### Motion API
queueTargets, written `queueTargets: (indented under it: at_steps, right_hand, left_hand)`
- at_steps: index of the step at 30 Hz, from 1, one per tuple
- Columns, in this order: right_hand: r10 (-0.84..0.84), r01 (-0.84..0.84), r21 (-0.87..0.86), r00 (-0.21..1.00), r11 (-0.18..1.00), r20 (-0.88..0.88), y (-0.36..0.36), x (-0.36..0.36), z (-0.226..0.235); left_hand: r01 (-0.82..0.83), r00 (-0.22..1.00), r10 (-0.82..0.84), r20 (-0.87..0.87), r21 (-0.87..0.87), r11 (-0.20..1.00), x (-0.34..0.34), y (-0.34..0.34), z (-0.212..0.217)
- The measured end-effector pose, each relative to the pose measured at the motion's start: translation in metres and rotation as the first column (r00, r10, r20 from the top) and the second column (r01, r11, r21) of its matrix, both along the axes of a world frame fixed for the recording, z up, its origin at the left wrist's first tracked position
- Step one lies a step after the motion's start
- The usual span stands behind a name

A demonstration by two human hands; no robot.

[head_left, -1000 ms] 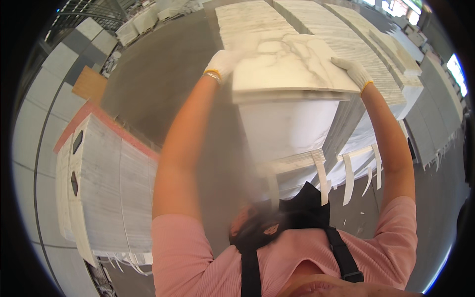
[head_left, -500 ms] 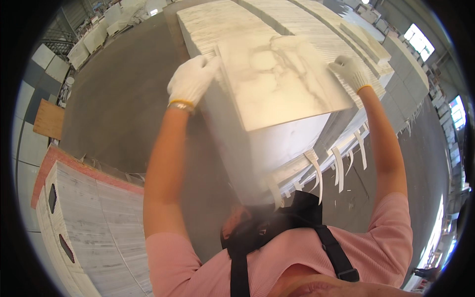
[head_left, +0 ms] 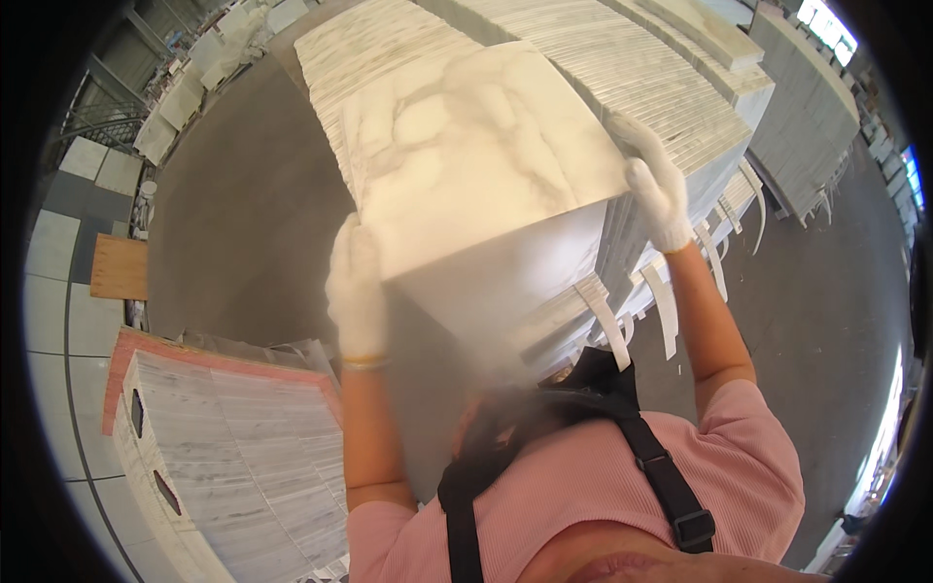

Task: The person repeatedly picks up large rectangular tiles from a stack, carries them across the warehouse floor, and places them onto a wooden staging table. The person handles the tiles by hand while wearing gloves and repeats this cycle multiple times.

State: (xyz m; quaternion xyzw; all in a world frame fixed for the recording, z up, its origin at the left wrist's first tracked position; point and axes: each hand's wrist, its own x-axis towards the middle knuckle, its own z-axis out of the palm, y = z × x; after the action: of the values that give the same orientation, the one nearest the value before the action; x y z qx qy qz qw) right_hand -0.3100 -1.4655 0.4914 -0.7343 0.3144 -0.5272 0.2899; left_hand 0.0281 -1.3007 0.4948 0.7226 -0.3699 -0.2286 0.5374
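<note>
Left grip (head_left: 358, 287), in a white knit glove, is up against the near left corner of a grey-veined marble slab (head_left: 457, 136), slightly blurred, fingertips at the edge; whether they're curled underneath, I can't tell! Across at centre right, the right grip (head_left: 656, 185) sits open, thumb apart from the fingers, the hand along the slab's right edge by its near corner. And the slab itself? Upper centre of the frame, broad face up, over the near end of a row of stacked slabs (head_left: 389, 34), turned a little askew to it.

Trouble spots, folks: smooth stone, knit gloves, and that loose-looking right hand. If either side slips, the slab could tilt and drop a corner towards the grey floor (head_left: 243, 204) at left. An uneven push could chip its edge against the next row (head_left: 632, 78), and fingers between the stones could get pinched. Those dangling white strips (head_left: 604, 321) below could snag, too.
</note>
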Motion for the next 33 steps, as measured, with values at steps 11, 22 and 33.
queueTargets:
  at_steps: [11,22,33]
  right_hand:
    - [-0.033,-0.014,0.213,0.976,0.977,0.217,-0.015,0.025,0.001]
    - [-0.074,0.175,0.259,0.931,0.950,-0.358,-0.028,0.009,0.014]
    - [0.254,0.018,0.803,0.944,0.596,-0.210,-0.019,0.000,0.061]
  left_hand:
    - [0.109,0.952,-0.229,-0.206,-0.469,0.876,-0.029,-0.024,-0.003]
    - [0.030,0.957,-0.160,-0.241,-0.468,0.883,-0.036,-0.033,0.007]
    - [-0.085,0.992,0.084,0.097,0.002,0.996,-0.019,0.036,0.015]
